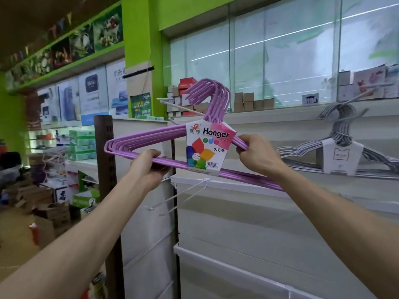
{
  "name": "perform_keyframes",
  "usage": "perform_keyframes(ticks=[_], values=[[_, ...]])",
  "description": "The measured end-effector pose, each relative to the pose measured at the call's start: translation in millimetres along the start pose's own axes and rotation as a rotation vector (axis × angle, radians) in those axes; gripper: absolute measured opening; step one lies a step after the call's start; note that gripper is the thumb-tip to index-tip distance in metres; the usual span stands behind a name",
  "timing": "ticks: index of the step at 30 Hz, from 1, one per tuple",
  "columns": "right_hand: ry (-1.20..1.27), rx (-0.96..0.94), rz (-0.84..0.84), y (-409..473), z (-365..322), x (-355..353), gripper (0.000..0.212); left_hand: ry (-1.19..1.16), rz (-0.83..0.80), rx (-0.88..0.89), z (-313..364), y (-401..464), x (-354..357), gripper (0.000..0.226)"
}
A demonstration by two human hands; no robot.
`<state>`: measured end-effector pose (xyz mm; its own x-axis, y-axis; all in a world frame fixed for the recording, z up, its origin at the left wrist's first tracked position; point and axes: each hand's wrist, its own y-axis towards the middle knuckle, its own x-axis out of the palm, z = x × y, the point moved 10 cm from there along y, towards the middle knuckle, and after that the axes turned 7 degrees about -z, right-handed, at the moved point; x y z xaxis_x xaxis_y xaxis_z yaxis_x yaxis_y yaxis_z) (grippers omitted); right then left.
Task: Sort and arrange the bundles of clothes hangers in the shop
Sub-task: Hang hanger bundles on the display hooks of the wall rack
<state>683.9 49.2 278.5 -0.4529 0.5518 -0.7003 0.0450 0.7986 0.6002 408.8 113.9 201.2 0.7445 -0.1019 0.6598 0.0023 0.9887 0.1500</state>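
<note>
Both hands hold up a purple hanger bundle [151, 145] in front of the white wall panel [248, 223]. The left hand [149, 167] grips its bottom bar. The right hand [257, 156] grips the sloping side, beside the paper label [208, 145]. A grey hanger bundle [343, 154] hangs on a peg to the right, well apart

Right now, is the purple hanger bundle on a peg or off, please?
Off: both hands, left hand and right hand, hold the purple hanger bundle up; its hooks catch no peg.
</note>
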Motion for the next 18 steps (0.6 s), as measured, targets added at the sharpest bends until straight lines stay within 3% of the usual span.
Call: perform_keyframes(ticks=[6,12,18], values=[[-0.028,0.058,0.019,20,-6,15,0.025,0.042,-0.069,-0.085,-2,45,-6,0.006],[-0.072,0.103,0.041,34,-8,35,0.027,0.038,-0.112,-0.135,-9,86,-13,0.032],[-0.117,0.171,0.07,44,-3,38,0.026,0.03,-0.167,-0.19,-14,116,-3,0.026]])
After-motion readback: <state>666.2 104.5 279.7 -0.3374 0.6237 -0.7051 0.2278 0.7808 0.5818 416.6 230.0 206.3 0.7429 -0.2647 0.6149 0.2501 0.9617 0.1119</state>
